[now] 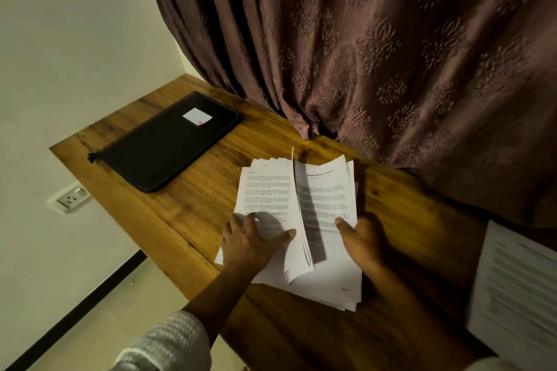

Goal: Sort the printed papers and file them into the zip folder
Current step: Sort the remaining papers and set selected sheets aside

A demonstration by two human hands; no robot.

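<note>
A loose stack of printed papers (324,199) lies on the wooden table (187,208), split like an open book. My left hand (253,241) presses flat on the left part of the stack, fingers spread. At the right part my right hand (361,238) holds the lower edge of the sheets, thumb on top. Several sheets stand curled up between the two halves. The black zip folder (168,141) lies closed at the far left of the table, with a small white label on its cover, apart from both hands.
A brown patterned curtain (376,54) hangs along the table's far side and touches it. More printed sheets (515,295) lie at the right edge. A wall socket (70,197) sits under the table's left edge, beside a white wall.
</note>
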